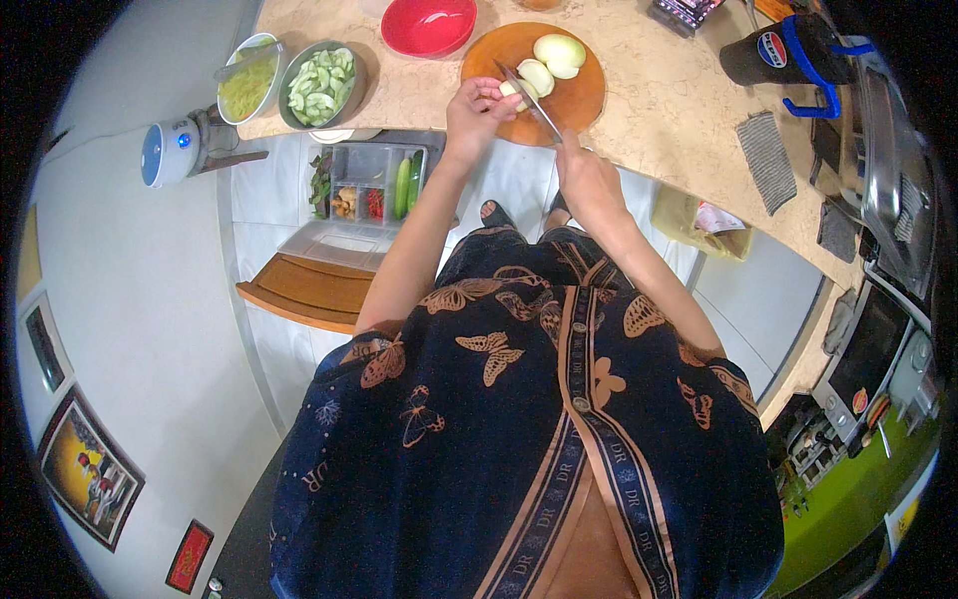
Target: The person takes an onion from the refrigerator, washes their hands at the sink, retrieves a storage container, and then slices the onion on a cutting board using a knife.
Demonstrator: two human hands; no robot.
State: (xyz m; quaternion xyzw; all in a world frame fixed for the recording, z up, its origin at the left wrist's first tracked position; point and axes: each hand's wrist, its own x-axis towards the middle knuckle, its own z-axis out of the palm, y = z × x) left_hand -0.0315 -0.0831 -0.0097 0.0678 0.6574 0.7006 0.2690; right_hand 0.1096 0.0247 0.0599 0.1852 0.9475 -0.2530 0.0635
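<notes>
A round wooden cutting board (pixel 479 105) lies at the counter's front edge. My left hand (pixel 479 112) grips a pale piece of peeled vegetable (pixel 512 89), maybe onion, over the board's left part. My right hand (pixel 587 172) is closed around the handle of a kitchen knife (pixel 545 118), whose blade slants up and left across the piece; whether it cuts in cannot be told. Just beyond the blade sits another pale piece (pixel 536 75). Behind it, a larger pale green-white bulb (pixel 560 54) rests on the board.
Left of the board stand a red bowl (pixel 428 28), a bowl of sliced cucumber (pixel 320 84) and a bowl of shredded vegetable (pixel 249 82). Below the counter is a divided plastic container (pixel 364 174) with vegetables. Rightward are a black Pepsi cup (pixel 756 56) and a grey cloth (pixel 768 161).
</notes>
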